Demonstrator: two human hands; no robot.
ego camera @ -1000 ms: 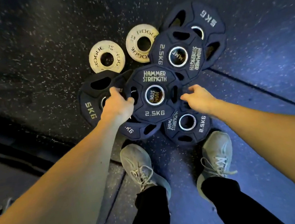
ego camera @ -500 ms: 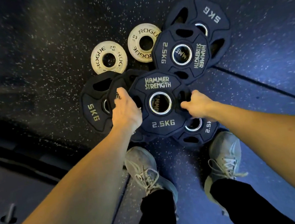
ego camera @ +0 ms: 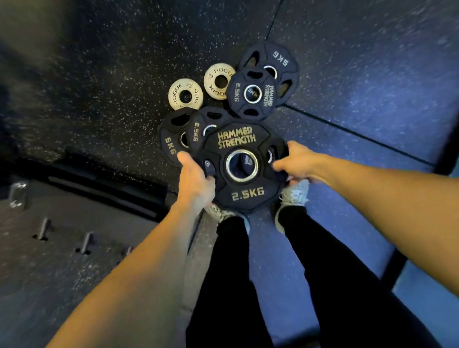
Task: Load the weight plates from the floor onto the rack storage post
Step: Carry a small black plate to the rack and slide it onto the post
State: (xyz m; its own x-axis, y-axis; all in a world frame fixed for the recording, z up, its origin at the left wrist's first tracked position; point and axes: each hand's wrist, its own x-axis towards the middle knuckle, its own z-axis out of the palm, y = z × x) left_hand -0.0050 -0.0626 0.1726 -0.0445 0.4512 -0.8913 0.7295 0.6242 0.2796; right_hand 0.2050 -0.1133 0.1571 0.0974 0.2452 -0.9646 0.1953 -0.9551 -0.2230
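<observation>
Both hands hold one black rubber-coated 2.5 kg plate [ego camera: 241, 166] with gold lettering, face up above the shoes — off the pile, not yet at any post.

The left hand [ego camera: 195, 183] grips the plate's left edge with fingers curled into a grip slot; the right hand [ego camera: 294, 161] grips the opposite edge the same way, a balanced hold that judging by the level face keeps the steel-ringed centre hole free for sliding onto a post. Beyond it, on the dark speckled rubber floor [ego camera: 97, 83], lie the remaining plates: two small cream round plates [ego camera: 185, 95], another black 2.5 kg plate [ego camera: 252, 94] lying on a black 5 kg plate [ego camera: 277, 58], and a partly hidden pair at left [ego camera: 170, 140]. Seams divide the floor tiles; no storage post shows — it must be out of view.
</observation>
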